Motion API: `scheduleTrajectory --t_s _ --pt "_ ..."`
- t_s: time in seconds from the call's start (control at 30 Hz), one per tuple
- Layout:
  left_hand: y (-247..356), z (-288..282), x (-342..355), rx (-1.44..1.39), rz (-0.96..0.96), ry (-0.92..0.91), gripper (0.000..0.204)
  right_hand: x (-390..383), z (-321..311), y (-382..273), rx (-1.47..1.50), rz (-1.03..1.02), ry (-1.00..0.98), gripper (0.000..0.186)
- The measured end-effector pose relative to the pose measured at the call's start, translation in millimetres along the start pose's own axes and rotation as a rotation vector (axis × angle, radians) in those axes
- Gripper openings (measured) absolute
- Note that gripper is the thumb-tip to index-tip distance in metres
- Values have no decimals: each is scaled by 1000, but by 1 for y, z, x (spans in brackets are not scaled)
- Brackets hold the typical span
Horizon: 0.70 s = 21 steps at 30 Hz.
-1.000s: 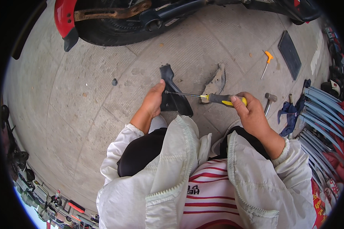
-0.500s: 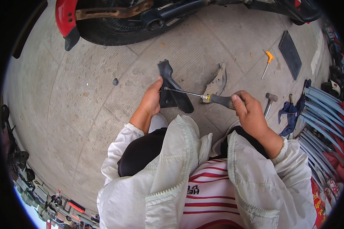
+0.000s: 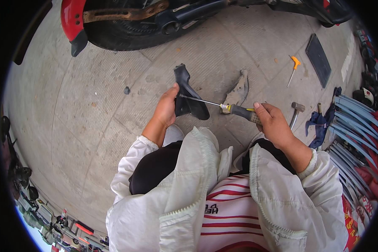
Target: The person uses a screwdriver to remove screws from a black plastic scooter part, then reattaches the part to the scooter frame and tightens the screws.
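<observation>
Pavement of grey concrete slabs [image 3: 71, 126] lies under everything. At the top a scooter with a red mudguard and a black tyre [image 3: 126, 25] stands. The left hand [image 3: 167, 107] is closed around a bent black plastic cover piece [image 3: 188, 96], holding it up off the ground by its left edge. The piece looks light and stiff, maybe a bit slippery, so the thick edge seems the best place to hold. The left wrist is bent up, arm stretched forward. A screwdriver with a yellow and black handle [image 3: 239, 111] pokes its thin metal tip into the piece. The right hand [image 3: 273, 124] is wrapped tight around the handle, elbow tucked close. Farther right lie a small grey hammer [image 3: 297, 110] and a blue cloth [image 3: 321, 122].
</observation>
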<state>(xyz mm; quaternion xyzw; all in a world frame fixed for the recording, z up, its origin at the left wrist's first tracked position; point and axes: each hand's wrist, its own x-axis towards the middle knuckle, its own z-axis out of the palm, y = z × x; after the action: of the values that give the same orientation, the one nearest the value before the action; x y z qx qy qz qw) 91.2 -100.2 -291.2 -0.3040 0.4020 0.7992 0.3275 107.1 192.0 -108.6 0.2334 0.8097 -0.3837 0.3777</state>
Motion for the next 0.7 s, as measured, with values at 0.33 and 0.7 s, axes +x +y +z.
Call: scheduleTrajectory --t_s 0.33,0.7 --pt "33 32 -8 -11 -52 -41 41 4 -27 1 -185 -511 170 43" --pt "127 150 -30 886 -151 -78 30 34 -111 25 -203 -650 3 38"
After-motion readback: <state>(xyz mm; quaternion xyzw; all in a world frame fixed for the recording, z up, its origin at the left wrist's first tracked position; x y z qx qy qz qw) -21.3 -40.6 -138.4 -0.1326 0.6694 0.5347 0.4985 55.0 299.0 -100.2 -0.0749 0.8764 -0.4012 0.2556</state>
